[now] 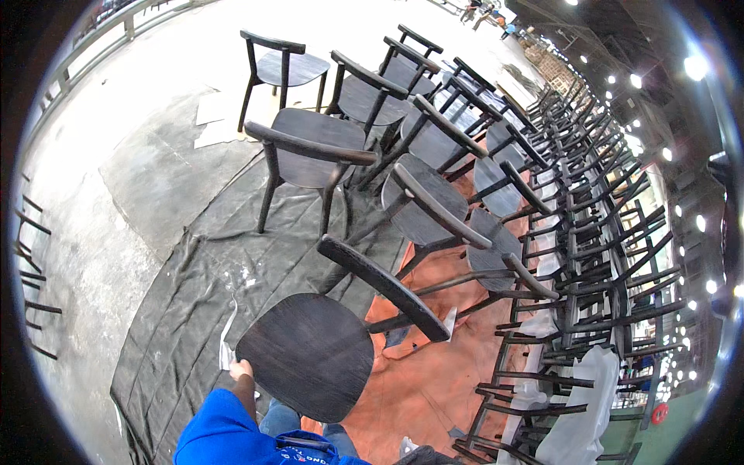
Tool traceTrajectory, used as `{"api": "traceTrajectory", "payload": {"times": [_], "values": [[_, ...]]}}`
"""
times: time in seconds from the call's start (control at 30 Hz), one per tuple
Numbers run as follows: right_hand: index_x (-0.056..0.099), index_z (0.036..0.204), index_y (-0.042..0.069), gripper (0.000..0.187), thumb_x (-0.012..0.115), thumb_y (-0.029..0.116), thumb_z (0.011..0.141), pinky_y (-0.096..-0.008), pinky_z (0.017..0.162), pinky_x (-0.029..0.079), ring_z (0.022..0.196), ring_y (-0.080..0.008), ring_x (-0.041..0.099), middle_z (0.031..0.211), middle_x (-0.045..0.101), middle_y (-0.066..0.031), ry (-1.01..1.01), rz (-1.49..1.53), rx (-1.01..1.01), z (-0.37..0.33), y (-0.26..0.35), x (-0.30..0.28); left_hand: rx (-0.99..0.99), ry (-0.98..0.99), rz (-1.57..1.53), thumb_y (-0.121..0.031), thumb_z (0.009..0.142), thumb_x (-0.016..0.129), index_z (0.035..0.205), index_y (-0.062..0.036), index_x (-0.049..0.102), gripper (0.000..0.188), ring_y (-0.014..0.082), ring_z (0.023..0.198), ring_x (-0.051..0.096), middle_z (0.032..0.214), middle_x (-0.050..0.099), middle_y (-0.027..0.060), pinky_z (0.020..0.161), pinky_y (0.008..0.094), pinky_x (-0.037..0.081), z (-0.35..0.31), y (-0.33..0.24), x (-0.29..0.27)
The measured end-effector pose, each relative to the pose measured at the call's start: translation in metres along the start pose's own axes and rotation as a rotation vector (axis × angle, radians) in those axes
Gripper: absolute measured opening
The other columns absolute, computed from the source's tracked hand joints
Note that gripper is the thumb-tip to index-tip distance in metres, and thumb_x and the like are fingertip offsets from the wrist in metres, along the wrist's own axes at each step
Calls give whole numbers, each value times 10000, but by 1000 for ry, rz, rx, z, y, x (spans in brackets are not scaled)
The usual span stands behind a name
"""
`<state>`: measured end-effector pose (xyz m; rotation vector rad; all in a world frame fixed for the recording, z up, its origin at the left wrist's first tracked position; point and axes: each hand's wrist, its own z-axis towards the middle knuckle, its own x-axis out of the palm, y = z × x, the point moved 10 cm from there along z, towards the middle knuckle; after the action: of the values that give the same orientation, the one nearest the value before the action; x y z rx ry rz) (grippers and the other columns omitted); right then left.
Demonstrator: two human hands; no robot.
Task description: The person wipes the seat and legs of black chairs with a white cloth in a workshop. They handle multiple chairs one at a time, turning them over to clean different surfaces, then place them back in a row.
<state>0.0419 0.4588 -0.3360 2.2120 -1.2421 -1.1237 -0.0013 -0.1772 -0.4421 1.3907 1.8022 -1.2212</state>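
Observation:
A black wooden chair stands right before me, its rounded seat [306, 353] facing up and its curved backrest [384, 287] on the far side. At the seat's left edge is my left hand [242, 370], fingers closed on what looks like a thin white cloth [225, 355]. Whether the fingers also grip the seat edge is hard to tell. My right hand does not show. A small white piece [449, 322] sticks out by the right end of the backrest.
Several more black chairs [314, 147] stand ahead. Stacked dark chair frames [589, 256] line the right side, with white sheeting [581, 403] at the near end. Wrinkled dark sheeting [186, 325] and an orange sheet [422, 395] cover the floor. People [484, 14] are far off.

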Motion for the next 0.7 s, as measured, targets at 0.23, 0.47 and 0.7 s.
{"api": "traceTrajectory", "payload": {"times": [0.23, 0.47, 0.7], "values": [[460, 1331, -63, 417, 452, 172, 987, -336, 1043, 391, 1226, -228, 508, 1330, 534, -151, 13, -75, -176, 18, 5, -16, -529, 256, -198, -169, 782, 524, 1035, 23, 658, 345, 416, 972, 632, 1046, 660, 246, 849, 449, 500, -83, 117, 102], [523, 1241, -55, 351, 445, 148, 965, -319, 944, 462, 1065, -192, 587, 1137, 627, -109, 0, 130, -182, 53, 37, -38, -675, 243, -191, -184, 783, 539, 1025, 3, 670, 333, 426, 986, 632, 1030, 672, 226, 854, 476, 507, -110, 105, 77], [514, 1294, -24, 358, 419, 103, 973, -373, 883, 502, 1066, -252, 618, 1143, 645, -180, 55, -578, -256, 74, 55, -28, -203, -60, -422, -173, 741, 565, 1061, -38, 686, 368, 389, 982, 634, 1012, 667, 233, 886, 432, 494, -10, -1, 3]]}}
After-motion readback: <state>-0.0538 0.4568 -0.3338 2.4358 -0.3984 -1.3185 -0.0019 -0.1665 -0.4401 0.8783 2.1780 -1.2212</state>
